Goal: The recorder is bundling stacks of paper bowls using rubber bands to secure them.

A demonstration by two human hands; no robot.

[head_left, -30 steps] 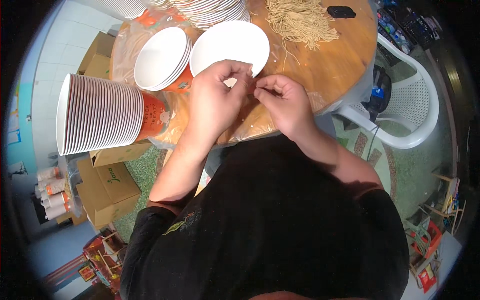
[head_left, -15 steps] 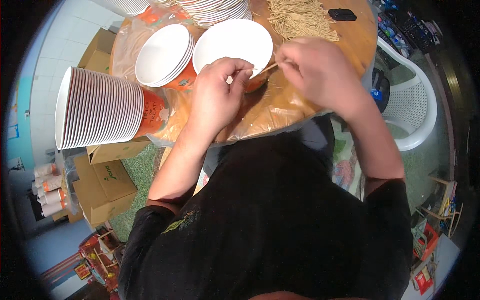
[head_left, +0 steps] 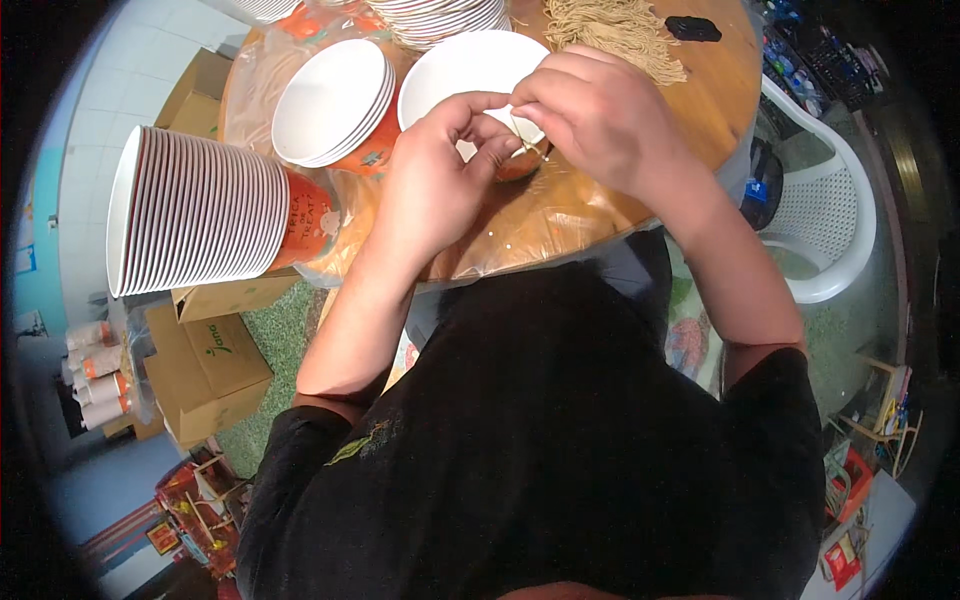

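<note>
Close together over the near part of the table, my left hand (head_left: 440, 175) and my right hand (head_left: 600, 115) both pinch a thin tan string (head_left: 530, 147). The string bends between my fingertips, at the near rim of an orange paper bucket with a white inside (head_left: 455, 75). My fingers and the shadow hide much of that bucket's near side. Just left of it lies a short stack of the same buckets (head_left: 328, 100), mouths tilted up toward me. A pile of tan strings (head_left: 620, 35) rests beyond my right hand.
A long stack of nested orange buckets (head_left: 215, 215) leans out over the table's left edge. More stacked buckets (head_left: 445, 20) stand at the back. A small black object (head_left: 693, 28) lies far right on the wooden table (head_left: 725, 90). A white plastic chair (head_left: 825, 195) and cardboard boxes (head_left: 210, 365) flank me.
My right hand has moved left and in toward my left hand. The string, stretched straight between them before, is now bent near the bucket's rim.
</note>
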